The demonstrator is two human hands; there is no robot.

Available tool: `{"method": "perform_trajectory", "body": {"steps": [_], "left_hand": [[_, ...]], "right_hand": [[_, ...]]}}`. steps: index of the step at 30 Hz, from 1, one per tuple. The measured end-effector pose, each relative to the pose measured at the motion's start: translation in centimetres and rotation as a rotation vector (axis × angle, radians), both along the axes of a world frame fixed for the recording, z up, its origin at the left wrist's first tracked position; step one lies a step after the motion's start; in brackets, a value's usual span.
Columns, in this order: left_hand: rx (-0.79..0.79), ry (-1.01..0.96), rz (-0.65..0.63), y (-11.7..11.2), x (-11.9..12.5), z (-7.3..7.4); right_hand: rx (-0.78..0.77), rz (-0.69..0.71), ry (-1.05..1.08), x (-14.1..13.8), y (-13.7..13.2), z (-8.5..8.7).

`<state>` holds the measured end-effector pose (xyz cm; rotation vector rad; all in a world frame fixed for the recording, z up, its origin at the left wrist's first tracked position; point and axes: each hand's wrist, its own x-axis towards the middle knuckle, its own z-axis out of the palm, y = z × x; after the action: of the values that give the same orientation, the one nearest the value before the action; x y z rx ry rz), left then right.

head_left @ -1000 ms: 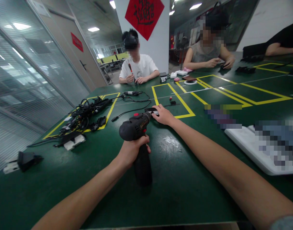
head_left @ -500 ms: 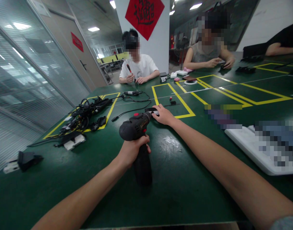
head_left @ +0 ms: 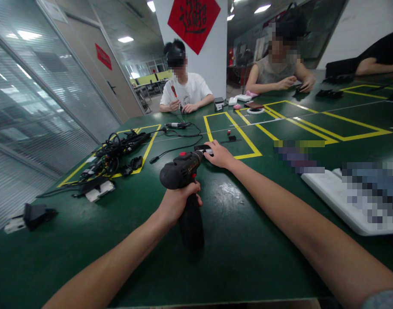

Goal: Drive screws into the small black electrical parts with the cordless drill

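My left hand (head_left: 180, 200) is wrapped round the grip of a black cordless drill (head_left: 179, 171) with red buttons. The drill's chuck points away from me, up against a small black and silvery part (head_left: 203, 148) on the green table. My right hand (head_left: 219, 153) is closed on that part from the right, its fingertips beside the chuck. The hand covers much of the part, so its kind and the drill's tip cannot be made out.
A heap of black cables (head_left: 116, 150) lies to the left, with small black-and-white parts (head_left: 100, 190) nearer me. A white tray (head_left: 331, 201) stands at right. Yellow tape (head_left: 248, 141) marks rectangles. Across the table a person holds a red screwdriver (head_left: 173, 91); another handles a small dark item.
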<state>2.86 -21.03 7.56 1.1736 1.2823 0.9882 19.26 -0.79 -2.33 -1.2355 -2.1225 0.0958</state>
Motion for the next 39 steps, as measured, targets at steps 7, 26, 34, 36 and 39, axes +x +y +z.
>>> {"method": "perform_trajectory", "body": {"steps": [7,26,34,36,39], "left_hand": [[0.014,-0.008,-0.009,-0.02,0.11,0.26],[-0.012,0.007,-0.022,0.00,0.02,0.00],[0.003,-0.034,0.004,-0.06,0.27,0.20],[0.012,-0.045,0.008,-0.08,0.33,0.24],[0.021,-0.035,0.004,-0.09,0.34,0.23]], "right_hand": [[0.000,0.001,-0.005,-0.03,0.01,0.02],[-0.008,-0.001,-0.004,0.06,0.03,-0.05],[-0.007,0.009,0.009,0.17,-0.05,-0.08],[-0.005,0.008,0.011,0.17,-0.07,-0.06],[-0.007,0.008,0.007,0.16,-0.06,-0.03]]}}
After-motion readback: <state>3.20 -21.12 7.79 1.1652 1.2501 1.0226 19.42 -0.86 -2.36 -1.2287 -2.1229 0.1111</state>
